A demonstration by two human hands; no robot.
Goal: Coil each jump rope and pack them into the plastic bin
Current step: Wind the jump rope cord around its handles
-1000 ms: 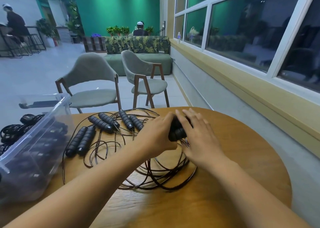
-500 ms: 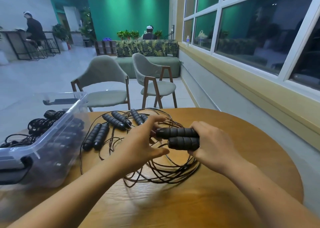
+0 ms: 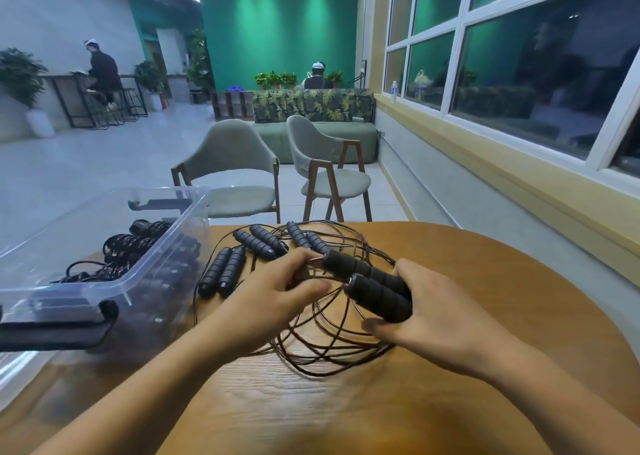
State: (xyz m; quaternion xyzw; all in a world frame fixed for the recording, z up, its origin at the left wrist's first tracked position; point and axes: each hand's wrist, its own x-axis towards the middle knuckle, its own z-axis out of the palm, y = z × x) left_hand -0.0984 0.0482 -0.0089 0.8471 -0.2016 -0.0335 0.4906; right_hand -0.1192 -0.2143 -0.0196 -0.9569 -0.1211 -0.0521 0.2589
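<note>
At the far left I see the clear plastic bin [image 3: 145,257] standing on the round wooden table [image 3: 485,281], with several dark ropes [image 3: 135,250] already lying inside it. Just right of the bin, three pairs of black foam handles [image 3: 221,273] lie on the tabletop, their thin cords running into one loose tangle of cord [image 3: 329,344] that spreads under both hands.

The left hand [image 3: 273,293] reaches in from the lower left, forearm stretched low over the table, wrist turned slightly inward. Its fingers are curled and pinched together around the cord right at the tip of the upper handle; I cannot tell whether the thumb also touches the handle's metal end.

Further right, the right hand [image 3: 429,316] comes in from the lower right, palm turned up and inward. It is clamped on a pair of handles [image 3: 372,286], which lie side by side across its fingers and point up-left toward the left hand. The thumb lies below them, blurred.

Behind the table stand two grey chairs [image 3: 235,164].
</note>
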